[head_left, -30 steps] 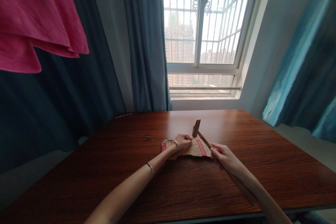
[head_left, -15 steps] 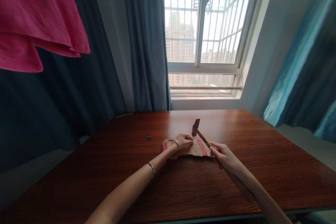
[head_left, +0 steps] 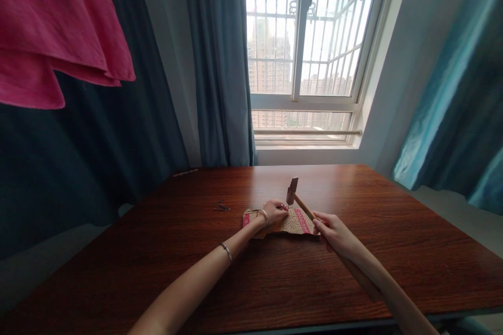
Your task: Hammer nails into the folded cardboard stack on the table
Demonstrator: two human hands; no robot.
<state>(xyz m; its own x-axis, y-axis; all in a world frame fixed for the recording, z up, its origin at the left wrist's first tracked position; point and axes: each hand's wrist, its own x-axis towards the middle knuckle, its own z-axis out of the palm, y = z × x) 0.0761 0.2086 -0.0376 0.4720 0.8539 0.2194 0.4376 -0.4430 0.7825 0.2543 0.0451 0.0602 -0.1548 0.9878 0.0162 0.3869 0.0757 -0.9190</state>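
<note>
My right hand point(head_left: 329, 230) is closed round the wooden handle of a hammer point(head_left: 305, 206), whose metal head is raised beside my left fingertips. My left hand point(head_left: 275, 212) rests over a patterned piece, tan with dark dots and pink bands point(head_left: 297, 221), lying on the table. Between thumb and fingers it pinches a thin nail point(head_left: 288, 208) standing upright, just under the hammer head. Whether the hammer touches the nail I cannot tell. Part of the patterned piece is hidden under my left hand and wrist. Several loose nails point(head_left: 222, 205) lie to the left.
A dark wooden table point(head_left: 165, 272) spreads beneath both arms. Behind it are a barred window point(head_left: 296, 98) and a blue curtain point(head_left: 223, 73). Pink cloth point(head_left: 63, 26) hangs at the upper left. A small strip point(head_left: 186, 172) lies by the far left edge.
The hammer head has shifted very slightly to the left. Both hands stay nearly in place, with the left still pinching the nail.
</note>
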